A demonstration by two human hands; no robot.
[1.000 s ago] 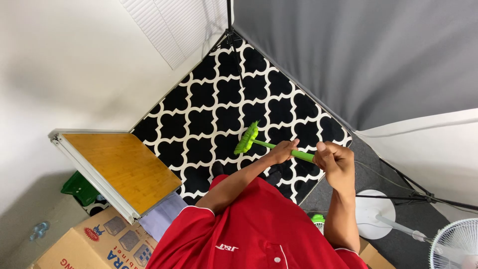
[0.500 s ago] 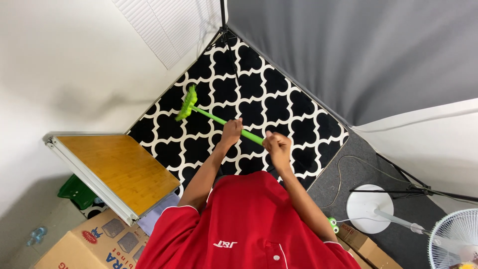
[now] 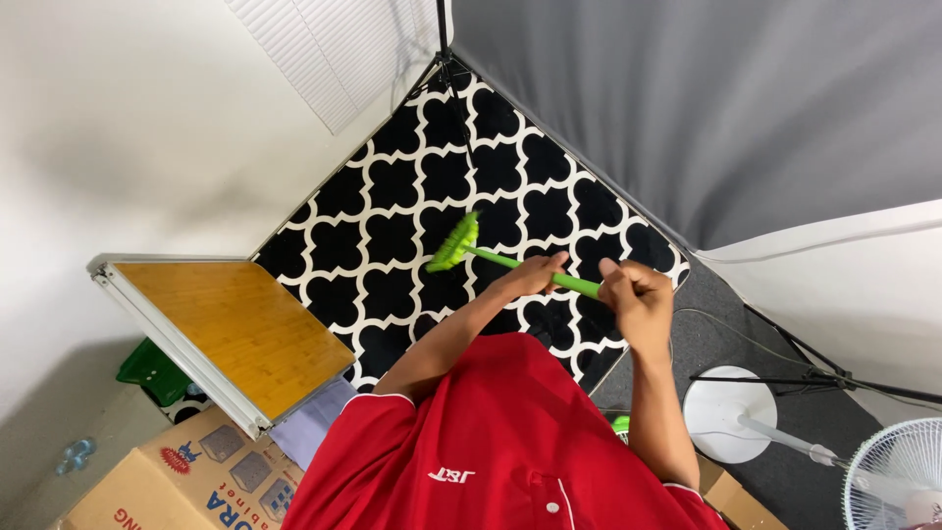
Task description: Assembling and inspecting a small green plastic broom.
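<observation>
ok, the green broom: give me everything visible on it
The broom is bright green all over, plastic by the look: a thin straight handle ending in a short, flared bristle head. It lies at a slant over the black-and-white patterned rug, head toward the upper left. The left hand grips mid-handle, the right hand grips its near end. Whether the bristles touch the rug is unclear.

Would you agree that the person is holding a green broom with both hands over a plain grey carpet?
Not quite: the head view shows both the left hand and right hand holding the green broom, but over a black-and-white patterned rug, not a plain grey carpet.
</observation>
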